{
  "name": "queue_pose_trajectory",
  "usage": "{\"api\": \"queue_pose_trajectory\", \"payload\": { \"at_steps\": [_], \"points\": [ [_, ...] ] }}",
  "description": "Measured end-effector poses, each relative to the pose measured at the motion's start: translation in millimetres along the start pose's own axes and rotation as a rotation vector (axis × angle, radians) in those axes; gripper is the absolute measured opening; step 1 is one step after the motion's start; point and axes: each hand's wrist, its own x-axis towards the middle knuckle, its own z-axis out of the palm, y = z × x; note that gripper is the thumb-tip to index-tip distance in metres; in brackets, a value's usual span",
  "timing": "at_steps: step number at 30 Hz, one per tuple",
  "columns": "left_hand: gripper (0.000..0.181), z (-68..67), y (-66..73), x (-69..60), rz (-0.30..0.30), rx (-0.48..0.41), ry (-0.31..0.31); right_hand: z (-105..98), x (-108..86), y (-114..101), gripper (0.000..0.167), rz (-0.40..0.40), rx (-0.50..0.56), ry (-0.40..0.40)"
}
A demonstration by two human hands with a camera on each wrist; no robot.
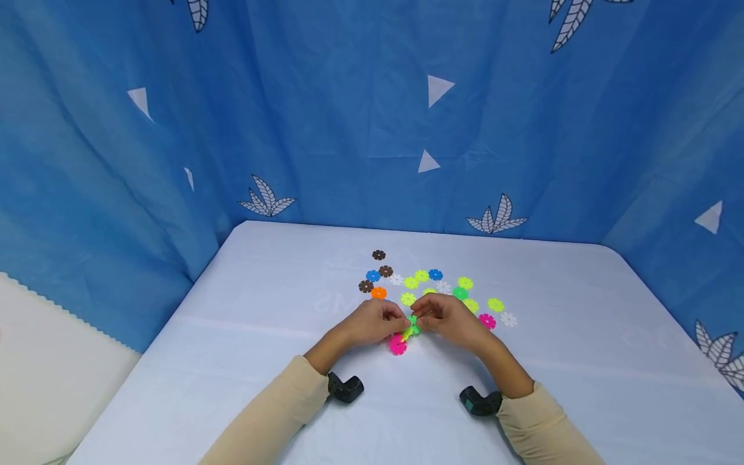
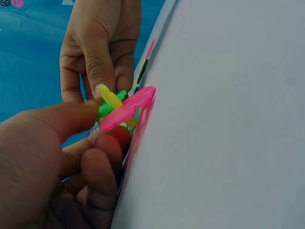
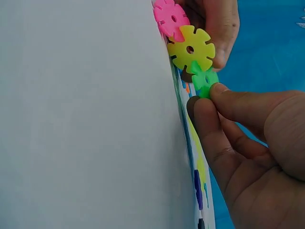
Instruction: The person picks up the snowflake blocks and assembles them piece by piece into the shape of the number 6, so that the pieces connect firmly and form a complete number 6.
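Three notched interlocking discs are joined in a chain: a pink disc (image 3: 167, 15), a yellow disc (image 3: 201, 51) and a green disc (image 3: 202, 83). My right hand (image 1: 450, 318) pinches the green one between thumb and fingertips, clearest in the right wrist view. On the other side, my left hand (image 1: 372, 321) grips the chain near the yellow disc. Its fingertips are partly hidden behind the pieces, so the exact contact is unclear. In the left wrist view the pink disc (image 2: 126, 109) appears nearly edge-on, beside the white tabletop.
Loose discs lie scattered beyond my hands, among them brown (image 1: 379, 255), orange (image 1: 378, 293), blue (image 1: 435, 274), white (image 1: 508, 320) and several yellow ones (image 1: 496, 304). A white cloth covers the table (image 1: 261, 284). Blue curtain (image 1: 372, 116) hangs behind it. Both wrists carry black devices (image 1: 347, 389).
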Motion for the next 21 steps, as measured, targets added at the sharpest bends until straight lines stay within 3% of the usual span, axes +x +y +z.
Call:
{"api": "queue_pose_trajectory", "payload": {
  "at_steps": [5,10,15,21],
  "points": [
    [0.013,0.3,-2.2,0.7,-0.012,-0.042,0.01,-5,-0.2,-2,0.021,0.022,-0.093,0.086],
    [0.013,0.9,-5.1,2.1,-0.03,-0.061,0.006,-18,-1.8,2,0.021,0.063,-0.353,0.199],
    [0.013,0.6,-6.4,1.7,-0.029,-0.071,0.006,-26,-2.4,9,0.025,0.12,-0.497,0.153],
    [0.012,1.0,-7.3,2.5,-0.029,-0.071,0.013,-30,-4.4,11,0.024,0.13,-0.507,0.111]
  ]
}}
